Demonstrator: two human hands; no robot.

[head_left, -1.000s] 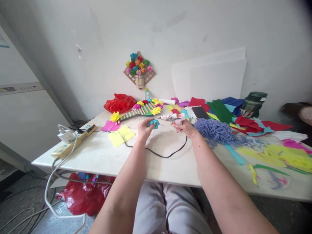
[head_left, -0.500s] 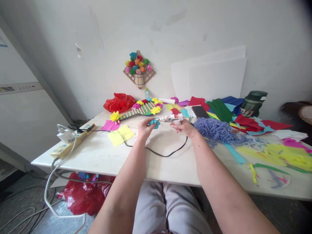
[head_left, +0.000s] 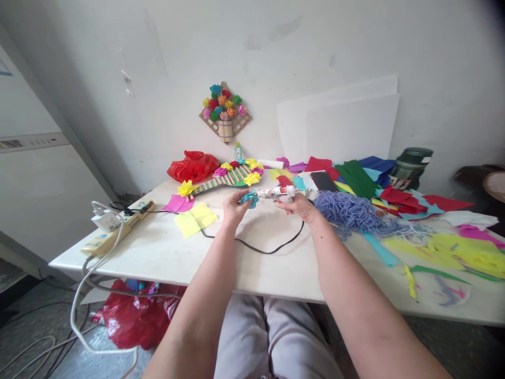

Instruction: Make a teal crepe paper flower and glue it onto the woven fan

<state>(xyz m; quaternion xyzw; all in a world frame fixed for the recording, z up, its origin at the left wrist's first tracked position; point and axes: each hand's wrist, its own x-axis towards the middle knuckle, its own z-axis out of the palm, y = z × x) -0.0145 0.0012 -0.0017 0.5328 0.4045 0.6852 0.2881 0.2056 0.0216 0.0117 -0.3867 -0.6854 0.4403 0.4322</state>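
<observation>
Between the fingers of my left hand [head_left: 235,207] is a small blue crepe-paper flower [head_left: 250,199], partly hidden by the fingers. My right hand [head_left: 299,207] is wrapped round a white glue gun [head_left: 281,193], whose tip points left at the flower. Whether tip and flower touch, I cannot tell. A black cord [head_left: 272,253] loops across the table below my hands. Just behind them lies a green fan-shaped piece [head_left: 224,180] with pink woven strips, edged with yellow, pink and red paper flowers.
A power strip [head_left: 118,227] lies on the table's left end. Yellow paper [head_left: 196,219] is beside my left hand. To the right are purple-blue yarn [head_left: 349,210], a phone [head_left: 323,181], crepe paper [head_left: 357,178] and a dark green flask [head_left: 409,167]. A flower ornament [head_left: 224,112] hangs on the wall.
The glue gun in my right hand has tilted very slightly, and the blue flower has turned a little in my left fingers. Everything else stays where it was.
</observation>
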